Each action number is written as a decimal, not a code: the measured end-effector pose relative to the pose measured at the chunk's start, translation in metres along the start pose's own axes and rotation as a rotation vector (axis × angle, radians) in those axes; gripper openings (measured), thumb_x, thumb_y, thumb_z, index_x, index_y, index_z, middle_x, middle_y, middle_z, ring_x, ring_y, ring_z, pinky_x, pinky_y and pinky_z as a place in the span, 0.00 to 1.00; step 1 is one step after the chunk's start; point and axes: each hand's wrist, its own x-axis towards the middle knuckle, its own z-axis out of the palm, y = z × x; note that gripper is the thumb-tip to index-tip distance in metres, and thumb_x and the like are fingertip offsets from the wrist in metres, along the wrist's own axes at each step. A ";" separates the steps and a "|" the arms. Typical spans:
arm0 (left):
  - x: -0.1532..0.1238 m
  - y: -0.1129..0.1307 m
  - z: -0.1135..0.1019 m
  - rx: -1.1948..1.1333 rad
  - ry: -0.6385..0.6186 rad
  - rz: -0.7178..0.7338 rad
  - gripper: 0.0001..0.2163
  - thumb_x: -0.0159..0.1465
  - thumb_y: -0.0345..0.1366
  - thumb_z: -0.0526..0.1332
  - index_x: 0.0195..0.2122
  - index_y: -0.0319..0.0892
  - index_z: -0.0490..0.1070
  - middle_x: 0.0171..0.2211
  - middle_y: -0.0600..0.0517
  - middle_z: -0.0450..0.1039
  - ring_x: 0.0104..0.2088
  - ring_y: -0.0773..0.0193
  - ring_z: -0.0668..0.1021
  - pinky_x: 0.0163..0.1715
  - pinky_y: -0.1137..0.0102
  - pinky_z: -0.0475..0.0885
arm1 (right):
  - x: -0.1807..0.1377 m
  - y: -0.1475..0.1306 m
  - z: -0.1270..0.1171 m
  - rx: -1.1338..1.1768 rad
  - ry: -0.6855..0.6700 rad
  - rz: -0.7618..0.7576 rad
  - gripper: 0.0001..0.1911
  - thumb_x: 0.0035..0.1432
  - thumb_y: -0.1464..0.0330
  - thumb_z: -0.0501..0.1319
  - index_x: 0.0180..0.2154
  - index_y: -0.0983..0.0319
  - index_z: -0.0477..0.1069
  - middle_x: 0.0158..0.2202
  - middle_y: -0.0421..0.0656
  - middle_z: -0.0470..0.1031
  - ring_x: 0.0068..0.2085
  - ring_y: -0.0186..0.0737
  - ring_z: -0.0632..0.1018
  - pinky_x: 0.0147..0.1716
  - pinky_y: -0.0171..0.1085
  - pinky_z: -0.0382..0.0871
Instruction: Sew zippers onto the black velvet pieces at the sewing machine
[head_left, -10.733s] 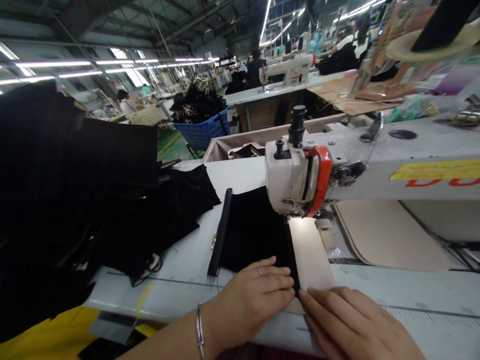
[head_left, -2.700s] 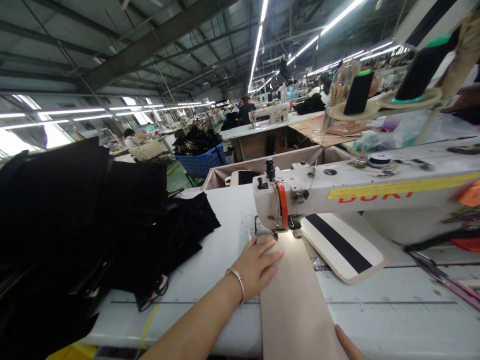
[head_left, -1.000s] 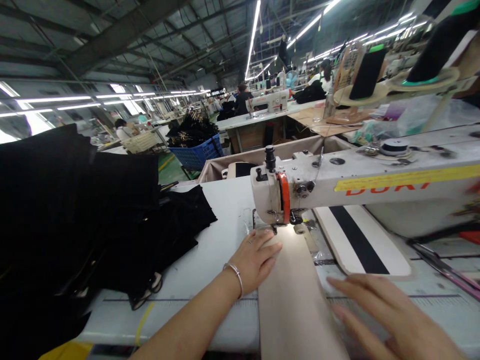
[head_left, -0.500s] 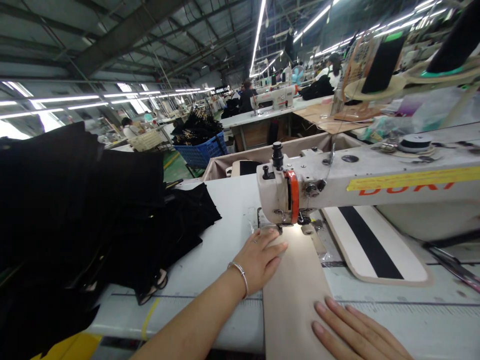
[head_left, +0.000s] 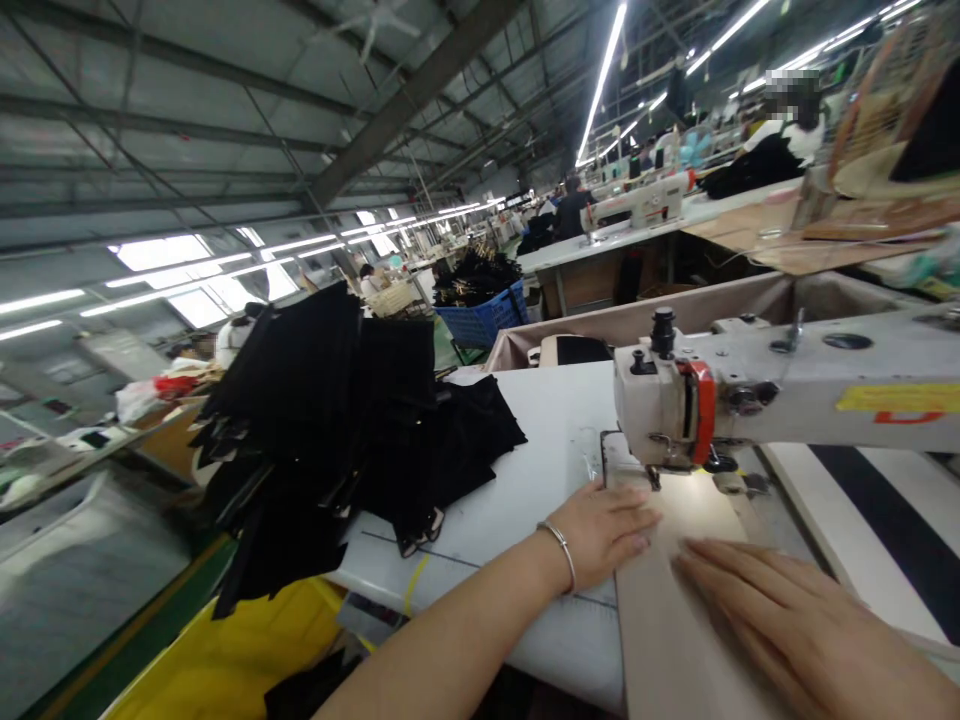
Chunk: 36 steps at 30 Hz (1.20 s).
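A long beige fabric panel [head_left: 660,620] runs under the needle area of a white sewing machine [head_left: 795,370]. My left hand [head_left: 604,535], with a bracelet at its wrist, lies flat on the panel's left edge, fingers stretched out close to the presser foot. On the panel's right side rests my right hand [head_left: 787,610], fingers extended and laid together, slightly blurred. Neither hand grips anything. To the right of the machine head lies a beige piece with a black stripe [head_left: 885,530], partly behind the machine arm and my right hand.
A tall stack of black fabric pieces [head_left: 300,390] stands on the table's left side, above a yellow container [head_left: 232,650]. Behind the machine is a fabric-lined trough [head_left: 675,305]. Farther back are a blue crate [head_left: 484,315], another sewing machine [head_left: 645,205] and several people.
My view has swung left, so the machine and table appear farther right. My right hand has slid forward along the panel toward the needle. My left hand stays by the presser foot.
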 end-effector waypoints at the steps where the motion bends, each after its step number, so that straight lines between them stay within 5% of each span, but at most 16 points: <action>1: -0.010 -0.004 -0.012 0.006 0.004 -0.025 0.18 0.70 0.38 0.49 0.60 0.45 0.61 0.59 0.49 0.65 0.61 0.61 0.65 0.62 0.60 0.59 | 0.014 0.001 0.005 -0.001 0.020 0.029 0.29 0.60 0.57 0.56 0.62 0.47 0.58 0.61 0.36 0.64 0.57 0.48 0.70 0.53 0.50 0.70; 3: -0.038 -0.015 -0.044 0.094 0.086 -0.173 0.16 0.70 0.35 0.48 0.58 0.45 0.64 0.56 0.50 0.69 0.57 0.62 0.69 0.59 0.62 0.63 | 0.034 0.003 0.015 0.016 0.051 0.063 0.29 0.60 0.52 0.55 0.62 0.48 0.58 0.61 0.37 0.62 0.58 0.49 0.68 0.55 0.53 0.66; 6: -0.094 -0.034 -0.092 0.392 0.261 -0.625 0.17 0.66 0.33 0.53 0.57 0.45 0.66 0.57 0.47 0.66 0.59 0.56 0.67 0.60 0.57 0.61 | 0.038 0.009 0.032 0.074 0.044 0.088 0.31 0.60 0.51 0.54 0.63 0.48 0.55 0.64 0.37 0.58 0.60 0.49 0.65 0.57 0.55 0.62; 9: -0.141 -0.045 -0.120 0.489 0.133 -0.950 0.30 0.57 0.34 0.62 0.61 0.41 0.60 0.63 0.43 0.57 0.64 0.49 0.60 0.62 0.55 0.56 | 0.030 0.014 0.043 0.115 0.037 0.092 0.31 0.60 0.51 0.54 0.63 0.46 0.53 0.64 0.36 0.58 0.60 0.49 0.65 0.58 0.56 0.61; 14: -0.164 -0.041 -0.142 0.528 0.022 -1.000 0.21 0.60 0.30 0.55 0.56 0.41 0.68 0.54 0.45 0.70 0.54 0.55 0.73 0.54 0.63 0.68 | 0.030 0.013 0.034 0.132 0.048 0.113 0.30 0.60 0.51 0.55 0.63 0.45 0.54 0.63 0.36 0.60 0.59 0.48 0.66 0.57 0.53 0.62; 19: -0.133 -0.009 -0.172 0.739 0.297 -0.860 0.15 0.66 0.30 0.49 0.49 0.38 0.72 0.42 0.42 0.75 0.42 0.53 0.77 0.46 0.59 0.72 | 0.037 0.009 0.018 0.139 0.046 0.118 0.28 0.60 0.52 0.55 0.60 0.48 0.60 0.60 0.38 0.64 0.57 0.48 0.69 0.55 0.52 0.65; 22: -0.104 0.027 -0.150 0.578 0.393 -0.618 0.13 0.65 0.31 0.51 0.45 0.39 0.73 0.37 0.45 0.75 0.38 0.57 0.77 0.43 0.64 0.73 | 0.040 0.005 0.012 0.147 0.014 0.134 0.27 0.61 0.53 0.54 0.60 0.49 0.61 0.60 0.39 0.65 0.57 0.47 0.69 0.55 0.51 0.64; 25: -0.077 0.049 -0.099 0.109 0.090 -0.457 0.10 0.64 0.35 0.55 0.39 0.43 0.76 0.33 0.49 0.77 0.34 0.61 0.78 0.37 0.69 0.74 | 0.043 0.000 0.004 0.166 -0.037 0.157 0.26 0.62 0.54 0.53 0.61 0.51 0.60 0.60 0.41 0.65 0.58 0.47 0.68 0.56 0.52 0.62; 27: -0.062 0.045 -0.067 -0.230 -0.137 -0.407 0.16 0.69 0.40 0.49 0.38 0.42 0.76 0.30 0.51 0.77 0.29 0.65 0.78 0.32 0.72 0.74 | 0.046 -0.003 -0.003 0.169 -0.062 0.171 0.26 0.63 0.55 0.51 0.61 0.52 0.60 0.60 0.41 0.65 0.58 0.46 0.68 0.56 0.51 0.62; 28: -0.055 0.037 -0.055 -0.300 -0.147 -0.427 0.20 0.71 0.40 0.44 0.39 0.41 0.76 0.30 0.51 0.77 0.28 0.66 0.78 0.31 0.72 0.74 | 0.048 -0.005 -0.006 0.162 -0.066 0.175 0.26 0.64 0.55 0.51 0.61 0.52 0.60 0.60 0.41 0.64 0.58 0.46 0.67 0.56 0.51 0.61; 30: -0.041 0.012 -0.042 -0.213 0.014 -0.525 0.20 0.72 0.38 0.42 0.42 0.38 0.73 0.35 0.48 0.76 0.35 0.65 0.78 0.37 0.70 0.73 | 0.050 -0.007 -0.011 0.137 -0.058 0.182 0.25 0.64 0.55 0.50 0.61 0.52 0.60 0.60 0.42 0.64 0.58 0.46 0.67 0.57 0.53 0.59; 32: -0.028 -0.013 -0.036 -0.016 0.185 -0.592 0.11 0.69 0.37 0.53 0.43 0.38 0.71 0.43 0.45 0.72 0.46 0.59 0.74 0.47 0.62 0.69 | 0.052 -0.008 -0.013 0.110 -0.045 0.190 0.25 0.64 0.56 0.50 0.61 0.53 0.60 0.60 0.43 0.65 0.59 0.48 0.66 0.57 0.55 0.57; 36: -0.019 -0.040 -0.028 0.048 0.233 -0.615 0.06 0.59 0.34 0.65 0.34 0.39 0.68 0.39 0.47 0.68 0.46 0.55 0.70 0.49 0.57 0.65 | 0.052 -0.009 -0.014 0.091 -0.039 0.193 0.24 0.64 0.58 0.50 0.59 0.56 0.62 0.60 0.45 0.65 0.59 0.47 0.66 0.58 0.54 0.56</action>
